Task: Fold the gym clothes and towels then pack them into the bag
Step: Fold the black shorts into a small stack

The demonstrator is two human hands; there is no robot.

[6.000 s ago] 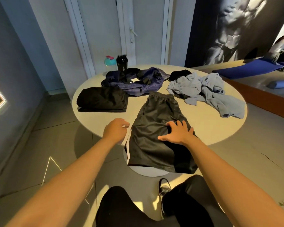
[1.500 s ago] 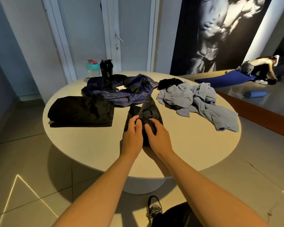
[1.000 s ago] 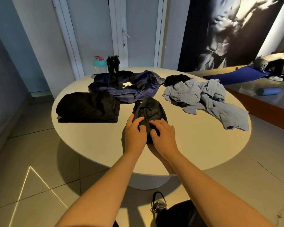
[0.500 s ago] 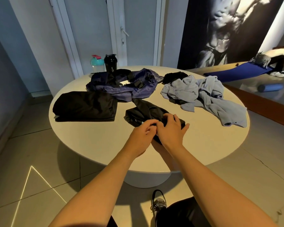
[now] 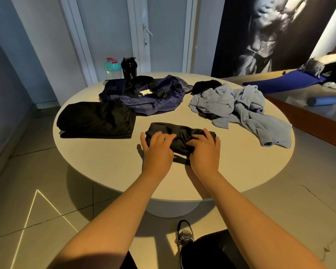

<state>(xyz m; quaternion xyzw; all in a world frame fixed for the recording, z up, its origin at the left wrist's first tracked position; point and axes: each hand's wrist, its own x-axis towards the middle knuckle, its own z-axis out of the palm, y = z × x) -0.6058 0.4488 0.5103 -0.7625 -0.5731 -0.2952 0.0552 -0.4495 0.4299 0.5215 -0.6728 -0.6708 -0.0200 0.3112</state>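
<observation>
- Your left hand lies spread over the left end of the folded shorts and presses down. Your right hand curls its fingers into the right end, probably to pin the bundle so the fold keeps.
- The shorts sit on the table close to you, between the folded black garment and the crumpled blue pile. The navy bag lies just behind them, handy for packing.
- Your palms cover the shorts' near edge, so you can't check whether the layers line up.
- The bag's opening is hard to make out, and the dark item behind the blue pile is too shadowed to name.
</observation>
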